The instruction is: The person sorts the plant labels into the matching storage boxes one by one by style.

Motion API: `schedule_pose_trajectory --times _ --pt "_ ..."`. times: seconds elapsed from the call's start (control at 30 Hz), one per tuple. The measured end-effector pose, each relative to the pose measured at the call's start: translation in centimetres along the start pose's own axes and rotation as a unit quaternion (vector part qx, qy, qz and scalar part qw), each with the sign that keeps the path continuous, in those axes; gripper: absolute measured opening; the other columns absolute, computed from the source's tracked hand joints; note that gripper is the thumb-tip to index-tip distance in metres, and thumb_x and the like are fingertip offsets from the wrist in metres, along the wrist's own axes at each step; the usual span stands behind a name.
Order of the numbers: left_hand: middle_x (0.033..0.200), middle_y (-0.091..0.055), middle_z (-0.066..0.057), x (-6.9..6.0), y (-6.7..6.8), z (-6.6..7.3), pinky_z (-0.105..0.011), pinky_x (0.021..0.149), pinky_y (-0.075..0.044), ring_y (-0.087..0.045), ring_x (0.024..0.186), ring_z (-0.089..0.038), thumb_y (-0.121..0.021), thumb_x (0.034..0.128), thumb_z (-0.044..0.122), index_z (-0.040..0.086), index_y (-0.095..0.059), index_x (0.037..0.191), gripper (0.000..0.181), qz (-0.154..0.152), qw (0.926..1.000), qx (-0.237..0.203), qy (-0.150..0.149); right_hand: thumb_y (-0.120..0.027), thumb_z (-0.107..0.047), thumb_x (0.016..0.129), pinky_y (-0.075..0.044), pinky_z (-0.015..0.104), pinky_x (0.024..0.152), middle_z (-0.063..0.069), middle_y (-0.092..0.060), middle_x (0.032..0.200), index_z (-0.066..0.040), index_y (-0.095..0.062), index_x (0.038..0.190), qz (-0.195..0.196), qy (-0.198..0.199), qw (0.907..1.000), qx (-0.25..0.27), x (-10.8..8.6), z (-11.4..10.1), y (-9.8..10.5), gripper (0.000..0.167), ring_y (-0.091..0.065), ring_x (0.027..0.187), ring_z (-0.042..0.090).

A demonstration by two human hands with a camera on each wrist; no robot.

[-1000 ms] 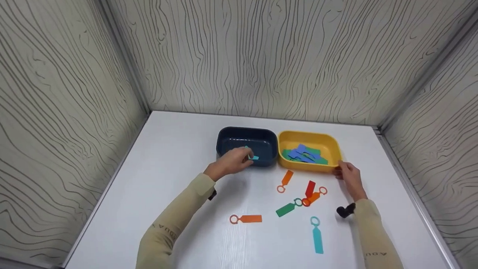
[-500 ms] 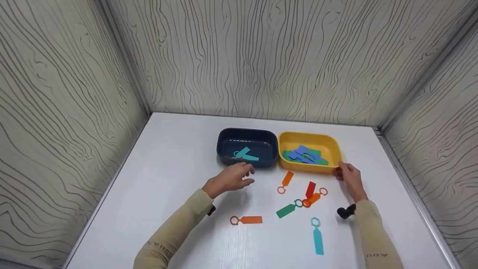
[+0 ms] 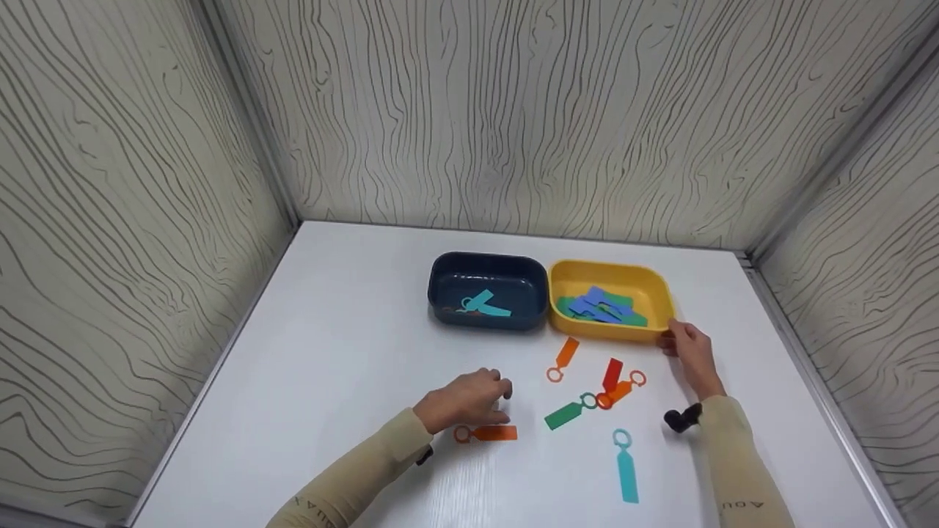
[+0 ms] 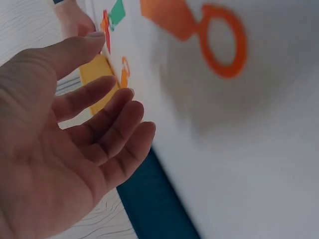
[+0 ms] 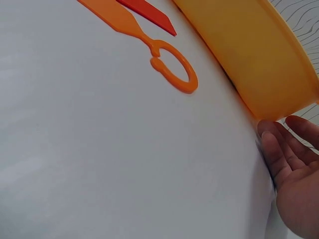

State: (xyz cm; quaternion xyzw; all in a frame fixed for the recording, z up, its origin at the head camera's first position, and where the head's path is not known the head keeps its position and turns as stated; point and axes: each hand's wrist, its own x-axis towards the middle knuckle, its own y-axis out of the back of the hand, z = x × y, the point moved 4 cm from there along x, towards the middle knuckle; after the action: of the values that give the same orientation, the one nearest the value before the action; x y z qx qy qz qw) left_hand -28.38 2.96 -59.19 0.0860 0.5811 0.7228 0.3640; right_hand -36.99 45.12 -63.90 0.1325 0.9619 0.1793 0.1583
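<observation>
My left hand [image 3: 469, 400] hovers over an orange ring-ended tag [image 3: 495, 433] on the white table, fingers loosely bent. In the left wrist view that hand [image 4: 75, 134] holds nothing, its thumb and fingertips apart. Beside the front right corner of the yellow bin [image 3: 660, 334], my right hand [image 3: 692, 356] rests with its fingertips against the outside. The right wrist view shows these fingers [image 5: 279, 154] loosely bent at the bin's wall. Blue and green tags [image 3: 598, 304] lie in the yellow bin. The dark blue bin [image 3: 447, 315] holds turquoise tags [image 3: 490, 306] and something orange, partly hidden.
In front of the yellow bin lie another orange tag [image 3: 566, 353], a red tag [image 3: 612, 374] overlapping an orange tag [image 3: 621, 391], and a green tag [image 3: 563, 416]. A turquoise tag [image 3: 627, 477] lies nearer. Patterned walls [image 3: 469, 110] stand behind and at both sides.
My left hand has left the dark blue bin, uncovering the turquoise tags there, and has come down over the near orange tag. The right hand has stayed at the yellow bin.
</observation>
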Motion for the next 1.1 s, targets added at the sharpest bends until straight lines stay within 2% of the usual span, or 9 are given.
schedule_pose_trajectory --times 0.13,0.23,0.47,0.67,0.77,1.1 --pt "0.097 -0.056 0.003 0.1 -1.2 0.7 -0.024 0.070 -0.047 -0.048 0.082 -0.012 -0.071 0.0893 0.041 0.024 -0.065 0.118 0.034 -0.020 0.9996 0.018 0.000 -0.039 -0.058 0.100 -0.052 0.017 0.077 0.001 -0.061 0.104 -0.002 -0.047 0.135 0.005 0.001 1.0000 -0.006 -0.1 0.0 0.1 0.066 -0.060 0.088 0.009" --pt "0.093 -0.054 0.003 0.1 -1.7 1.1 -0.025 0.066 -0.044 -0.047 0.080 -0.012 -0.070 0.0897 0.042 0.024 -0.065 0.116 0.033 -0.021 0.9990 0.037 -0.011 -0.039 -0.058 0.099 -0.052 0.017 0.077 0.002 -0.061 0.105 -0.002 -0.047 0.136 0.005 -0.003 1.0000 -0.004 -0.1 0.2 0.1 0.068 -0.059 0.088 0.009" --pt "0.091 -0.053 0.005 -0.7 -2.4 1.9 -0.022 0.068 -0.043 -0.045 0.081 -0.011 -0.076 0.0861 0.034 0.024 -0.065 0.107 0.026 -0.011 0.9974 0.068 -0.019 -0.042 -0.053 0.101 -0.053 0.018 0.075 -0.002 -0.064 0.098 0.000 -0.048 0.135 0.002 0.004 0.9999 0.011 -0.1 0.4 -0.1 0.063 -0.062 0.086 0.008" --pt "0.090 -0.054 0.002 -1.0 -2.7 2.3 -0.025 0.067 -0.043 -0.044 0.079 -0.012 -0.065 0.0935 0.023 0.020 -0.064 0.100 0.007 0.012 0.9943 0.104 -0.018 -0.045 -0.049 0.101 -0.053 0.018 0.073 -0.009 -0.066 0.088 0.001 -0.050 0.129 0.004 0.019 0.9991 0.038 -0.1 0.2 0.1 0.058 -0.063 0.082 0.005" --pt "0.091 -0.055 0.001 -1.0 -2.8 2.3 -0.025 0.069 -0.044 -0.043 0.079 -0.013 -0.062 0.0955 0.019 0.019 -0.065 0.103 0.008 0.012 0.9948 0.100 -0.015 -0.044 -0.052 0.101 -0.053 0.018 0.075 -0.009 -0.065 0.089 0.000 -0.049 0.131 0.000 0.016 0.9992 0.036 -0.1 0.2 0.2 0.060 -0.063 0.083 0.005" --pt "0.092 -0.056 0.001 -0.9 -2.9 2.3 -0.025 0.071 -0.045 -0.045 0.080 -0.014 -0.064 0.0938 0.016 0.019 -0.063 0.108 0.014 0.009 0.9954 0.094 -0.013 -0.043 -0.058 0.099 -0.052 0.017 0.077 -0.008 -0.063 0.095 -0.003 -0.046 0.137 -0.009 0.004 0.9998 0.018 0.1 0.3 0.0 0.068 -0.061 0.086 0.007"
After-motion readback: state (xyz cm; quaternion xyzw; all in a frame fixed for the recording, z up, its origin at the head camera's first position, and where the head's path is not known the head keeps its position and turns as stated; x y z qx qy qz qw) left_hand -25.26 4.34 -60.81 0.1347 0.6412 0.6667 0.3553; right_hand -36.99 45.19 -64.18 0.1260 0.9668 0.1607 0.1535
